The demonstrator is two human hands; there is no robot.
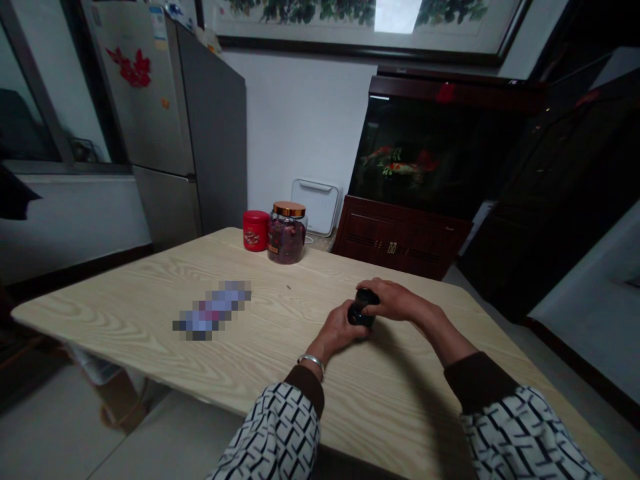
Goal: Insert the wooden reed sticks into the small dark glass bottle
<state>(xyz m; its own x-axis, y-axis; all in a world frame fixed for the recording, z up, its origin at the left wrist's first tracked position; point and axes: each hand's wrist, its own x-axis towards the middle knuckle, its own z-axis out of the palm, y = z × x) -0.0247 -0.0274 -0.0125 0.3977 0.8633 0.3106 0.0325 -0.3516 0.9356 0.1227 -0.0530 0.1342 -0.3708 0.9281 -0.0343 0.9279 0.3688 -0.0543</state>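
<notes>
The left hand (340, 330) and right hand (395, 301) are pressed together around a small black rounded object (362, 308), over the right half of the light wood-grain desk (135, 313), nearer the near edge than the far one. The grip is closed from both sides: the right fingers curve over the top and the left fingers wrap its lower left side. Most of the object is hidden by the fingers, so its exact shape is hard to make out (only a dark, slightly glossy curve shows), and I cannot tell whether it touches the desk.

A silver bangle (311, 363) circles the left wrist, and dark cuffs end black-and-white patterned sleeves (273, 437) that run out of view at the bottom edge. Toward the far corner of the desk stand a red round tin (256, 231) and, just beside it, a glass jar (286, 235) with a copper-coloured lid, filled with dark red dried petals. Left of the hands, well apart from them, lies a pixelated item (212, 311) that cannot be identified. Beyond the desk are a fish tank (400, 157) and a grey refrigerator (170, 120).
</notes>
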